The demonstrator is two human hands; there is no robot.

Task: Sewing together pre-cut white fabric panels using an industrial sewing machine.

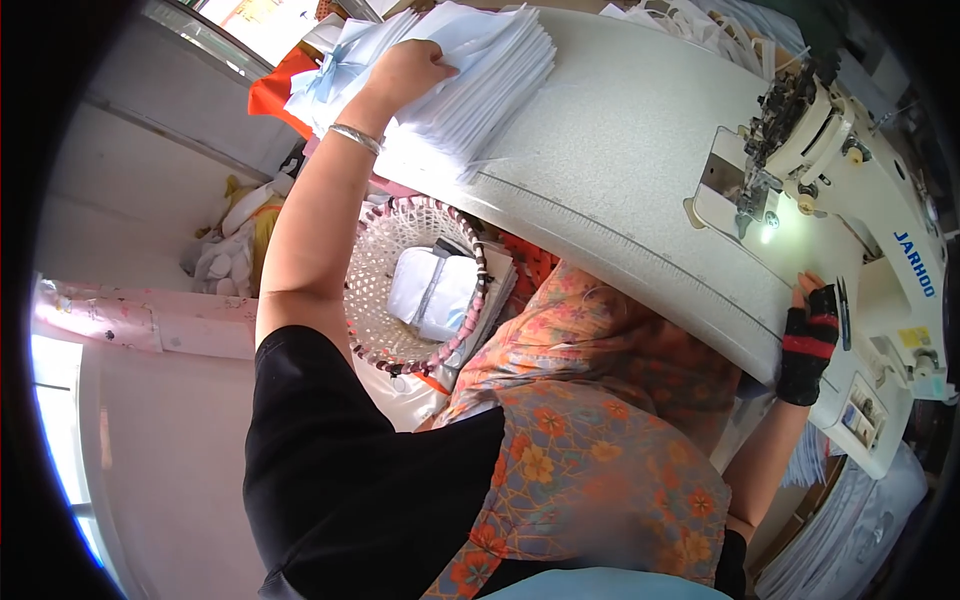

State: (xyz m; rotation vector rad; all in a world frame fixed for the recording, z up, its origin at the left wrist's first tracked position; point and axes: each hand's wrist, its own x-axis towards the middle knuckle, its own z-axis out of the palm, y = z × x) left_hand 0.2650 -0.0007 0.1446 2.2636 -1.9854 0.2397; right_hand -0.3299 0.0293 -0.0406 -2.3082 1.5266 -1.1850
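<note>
At the far left of the sewing table, my left hand (408, 72) reaches onto a thick stack of white and pale blue fabric pieces (490, 85). Its fingers are curled and pressed on the top piece near the stack's middle. A light blue bow or tied strip (328, 72) lies on the stack's left side. My right hand (812, 340), in a black fingerless glove with red bands, rests on the machine bed at the right, fingers stretched forward. Dark tweezers or snips (844, 315) lie close along its right side, apparently not gripped. No fabric shows under the needle.
A white sewing machine (870, 180) with a lit lamp stands at the right. Left of my lap, a woven basket (385, 235) holds folded pale pieces. White material (690, 25) is heaped at the table's far edge. More pale fabric (850, 530) hangs lower right.
</note>
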